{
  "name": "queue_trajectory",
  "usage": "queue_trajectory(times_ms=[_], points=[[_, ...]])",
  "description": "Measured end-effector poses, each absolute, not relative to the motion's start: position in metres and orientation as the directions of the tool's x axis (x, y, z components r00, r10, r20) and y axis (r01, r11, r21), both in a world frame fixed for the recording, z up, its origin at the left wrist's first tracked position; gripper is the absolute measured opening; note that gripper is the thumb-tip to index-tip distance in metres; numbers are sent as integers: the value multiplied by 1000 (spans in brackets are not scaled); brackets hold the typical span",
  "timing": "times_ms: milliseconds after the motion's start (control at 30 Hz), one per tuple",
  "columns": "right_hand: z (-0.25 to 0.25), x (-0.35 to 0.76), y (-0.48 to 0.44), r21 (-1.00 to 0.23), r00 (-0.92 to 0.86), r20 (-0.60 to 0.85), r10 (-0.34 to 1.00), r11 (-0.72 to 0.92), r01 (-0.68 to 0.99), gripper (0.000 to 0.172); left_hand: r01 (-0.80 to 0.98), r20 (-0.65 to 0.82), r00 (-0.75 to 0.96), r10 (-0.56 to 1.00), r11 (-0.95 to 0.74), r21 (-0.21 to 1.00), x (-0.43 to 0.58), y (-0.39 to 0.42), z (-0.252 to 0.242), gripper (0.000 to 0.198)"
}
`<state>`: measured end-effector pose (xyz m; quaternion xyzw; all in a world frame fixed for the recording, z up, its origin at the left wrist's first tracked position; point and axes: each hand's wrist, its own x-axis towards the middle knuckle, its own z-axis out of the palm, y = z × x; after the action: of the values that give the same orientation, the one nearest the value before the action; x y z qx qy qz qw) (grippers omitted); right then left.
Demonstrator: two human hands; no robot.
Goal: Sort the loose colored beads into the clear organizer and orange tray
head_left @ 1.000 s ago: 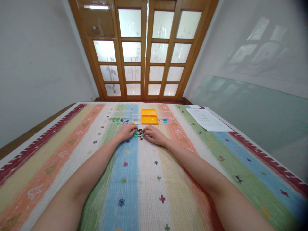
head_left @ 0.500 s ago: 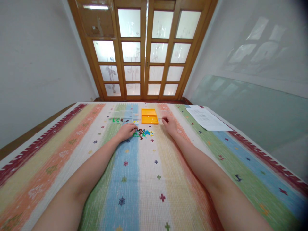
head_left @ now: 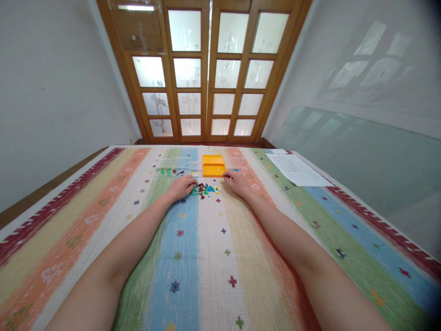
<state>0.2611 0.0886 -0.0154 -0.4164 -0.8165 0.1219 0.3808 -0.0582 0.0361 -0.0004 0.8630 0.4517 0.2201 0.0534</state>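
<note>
A pile of tiny brown, blue, green and yellow pieces (head_left: 206, 190) lies on the striped cloth between my hands. My left hand (head_left: 182, 188) rests at the pile's left edge, fingers bent and drawn together; whatever they hold is too small to make out. To the right of the pile, my right hand (head_left: 237, 184) hovers near the front right corner of an open yellow box (head_left: 213, 172). Its fingers are loosely curled, with a small gap at the thumb and nothing visible in them. Blue pieces (head_left: 236, 170) show just behind this hand.
Left of the yellow box stands a clear compartment tray (head_left: 175, 166) with green, dark and yellow pieces in separate compartments. Printed paper sheets (head_left: 296, 171) lie at the far right of the striped tablecloth (head_left: 213, 266). Glazed wooden doors (head_left: 206, 73) rise beyond the table.
My right hand has moved left and slightly nearer, from beside the yellow box towards the pile, uncovering the blue pieces behind it. My left hand has stayed almost still.
</note>
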Motion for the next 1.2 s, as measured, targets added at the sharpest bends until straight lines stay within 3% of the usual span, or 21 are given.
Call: queue_trajectory(times_ms=[133, 333, 433, 967, 1200], points=[[-13, 252, 78, -497, -547, 403, 734, 677, 543, 18, 759, 344, 488, 803, -584, 287, -60, 37, -2, 26], [-2, 252, 70, -446, -667, 290, 687, 713, 541, 17, 766, 343, 480, 807, -577, 283, -61, 39, -4, 26], [0, 251, 68, -383, -664, 302, 684, 725, 572, 5, 769, 339, 480, 809, -575, 281, -60, 39, -4, 26], [-19, 245, 74, -369, -569, 427, 703, 709, 600, 15, 763, 347, 488, 801, -584, 275, -62, 40, -4, 27], [-19, 244, 74, -380, -570, 447, 689, 724, 576, 10, 761, 341, 483, 807, -579, 293, -61, 40, -4, 26]])
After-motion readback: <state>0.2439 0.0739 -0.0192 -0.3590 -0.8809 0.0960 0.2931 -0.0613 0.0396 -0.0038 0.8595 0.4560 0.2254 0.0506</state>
